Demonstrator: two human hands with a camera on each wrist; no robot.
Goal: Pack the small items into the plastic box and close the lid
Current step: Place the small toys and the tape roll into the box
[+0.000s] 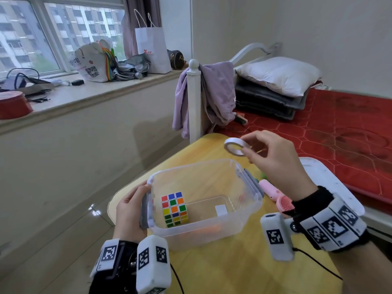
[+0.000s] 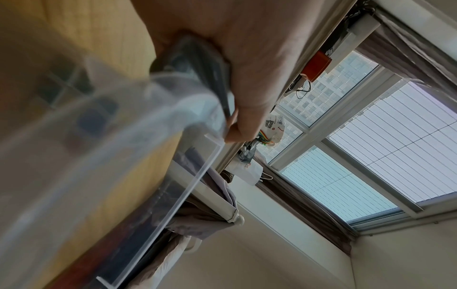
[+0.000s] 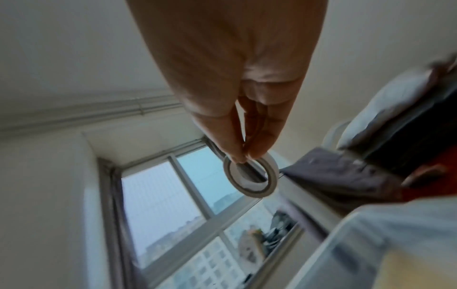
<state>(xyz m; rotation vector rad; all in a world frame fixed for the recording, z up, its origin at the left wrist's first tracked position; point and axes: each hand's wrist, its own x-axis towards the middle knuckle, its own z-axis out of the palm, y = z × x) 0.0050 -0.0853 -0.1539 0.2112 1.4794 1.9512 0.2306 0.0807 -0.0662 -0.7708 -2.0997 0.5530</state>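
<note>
A clear plastic box (image 1: 203,236) stands open on the yellow table (image 1: 244,268). A colourful puzzle cube (image 1: 174,209) sits inside at the left. My left hand (image 1: 131,209) grips the box's left end around its grey latch (image 1: 144,211), also seen as the latch (image 2: 197,64) in the left wrist view. My right hand (image 1: 273,158) pinches a white tape roll (image 1: 235,147) in the air above the box's far right corner; the tape roll (image 3: 249,176) hangs from thumb and finger. The white lid (image 1: 331,183) lies to the right, partly behind my right arm.
A pink handheld fan (image 1: 277,196) lies on the table right of the box, with something green (image 1: 263,174) behind it. A bed with a red cover (image 1: 339,132) borders the table at the right. A white bedpost with purple cloth (image 1: 194,98) stands behind.
</note>
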